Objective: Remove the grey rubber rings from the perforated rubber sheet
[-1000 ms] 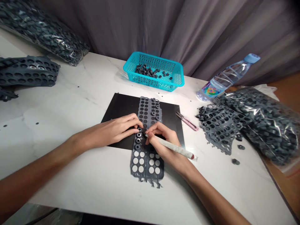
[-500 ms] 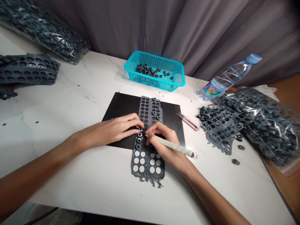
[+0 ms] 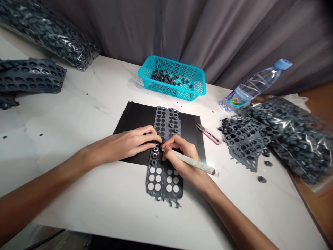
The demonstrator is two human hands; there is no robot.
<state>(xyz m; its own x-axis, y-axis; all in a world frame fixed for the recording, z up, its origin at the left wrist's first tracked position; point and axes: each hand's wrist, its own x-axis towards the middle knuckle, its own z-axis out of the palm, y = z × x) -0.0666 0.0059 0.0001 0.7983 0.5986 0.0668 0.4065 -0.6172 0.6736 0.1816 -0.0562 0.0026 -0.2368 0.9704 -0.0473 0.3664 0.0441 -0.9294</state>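
Observation:
A dark grey rubber sheet [image 3: 164, 192] punched with rows of round holes lies lengthwise in front of me, partly over a black mat [image 3: 137, 116]. Small rubber rings [image 3: 154, 155] sit in some of its holes. My left hand [image 3: 139, 140] rests at the sheet's left edge, thumb and fingertips closed around one ring there. In my right hand [image 3: 182, 152] is a slim pen-shaped tool [image 3: 194, 162], pale-wrapped with a dark red end, gripped like a pencil. Its tip meets the sheet beside my left fingertips; the fingers hide the exact contact.
Behind the mat stands a turquoise basket [image 3: 173, 93] with loose rubber pieces. Pink thread snips [image 3: 209, 134] lie right of it, near a water bottle [image 3: 256, 85], a holed rubber scrap [image 3: 243, 142] and a filled bag [image 3: 293, 139]. Another bag [image 3: 57, 38] and rubber sheets [image 3: 31, 76] are at left.
Both hands stay almost in place, with only slight finger movement at the ring and the tool's tip. The view has shifted very slightly.

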